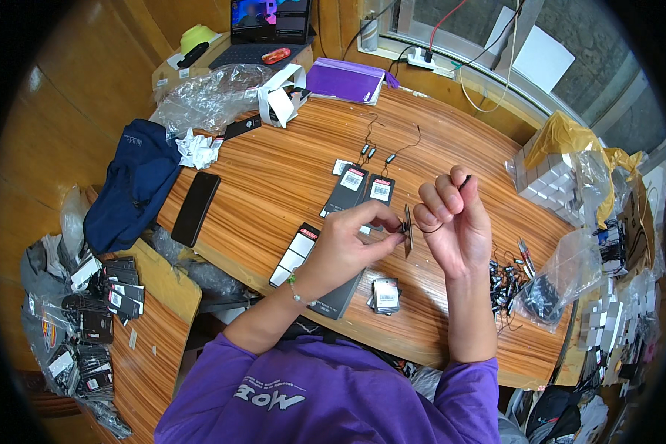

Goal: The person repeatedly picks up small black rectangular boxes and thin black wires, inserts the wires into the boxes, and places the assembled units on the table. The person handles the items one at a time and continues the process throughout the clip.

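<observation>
My left hand (351,240) pinches a dark hang tag (408,237), seen almost edge-on above the table. My right hand (455,222) is closed, with thumb and forefinger gripping a black cord (465,182) that runs toward the tag. Just beyond my left hand lie two dark hang tags (345,194) with white labels and red tops, their black cords stretched out behind. Under my left wrist is a dark card with white label panels (297,256). A small stack of labels (385,294) sits between my forearms. To the right of my right hand is a pile of black cords (505,285).
A phone (196,209) and a navy cloth bag (132,185) lie at the left. Farther back are plastic wrap (213,100), a purple folder (345,79) and a laptop (270,29). White boxes (551,181) stand at right, near a clear bag (559,285). More tags (124,288) cover the lower-left surface.
</observation>
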A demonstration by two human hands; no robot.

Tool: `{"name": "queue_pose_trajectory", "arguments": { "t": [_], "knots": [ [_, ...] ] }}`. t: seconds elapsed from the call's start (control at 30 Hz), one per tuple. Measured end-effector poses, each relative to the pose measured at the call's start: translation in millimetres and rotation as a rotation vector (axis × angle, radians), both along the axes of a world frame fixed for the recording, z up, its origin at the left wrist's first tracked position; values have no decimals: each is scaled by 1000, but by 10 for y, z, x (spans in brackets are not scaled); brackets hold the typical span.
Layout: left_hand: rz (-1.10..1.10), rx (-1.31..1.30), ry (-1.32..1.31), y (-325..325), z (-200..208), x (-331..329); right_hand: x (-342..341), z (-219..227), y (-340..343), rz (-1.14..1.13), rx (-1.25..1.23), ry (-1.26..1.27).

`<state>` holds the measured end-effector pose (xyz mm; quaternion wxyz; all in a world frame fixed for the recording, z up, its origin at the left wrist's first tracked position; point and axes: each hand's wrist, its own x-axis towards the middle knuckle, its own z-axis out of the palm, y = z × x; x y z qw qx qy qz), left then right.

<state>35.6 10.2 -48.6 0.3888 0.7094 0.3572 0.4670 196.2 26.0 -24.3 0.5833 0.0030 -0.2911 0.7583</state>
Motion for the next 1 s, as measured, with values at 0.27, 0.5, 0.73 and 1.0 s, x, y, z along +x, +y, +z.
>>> {"name": "queue_pose_trajectory", "arguments": {
  "t": [0.27, 0.5, 0.73, 1.0],
  "knots": [
    [27, 51, -151, 56, 41, -181, 57, 128, 0, -215, 72, -200],
    [22, 11, -213, 38, 141, -265, 139, 177, 11, -443, 173, -245],
    [9, 61, -241, 2, 291, -286, 82, 141, -58, -452, 201, -529],
    [-30, -26, -396, -67, 389, -260, -73, 198, -160, -277, 88, -641]
  ]
}}
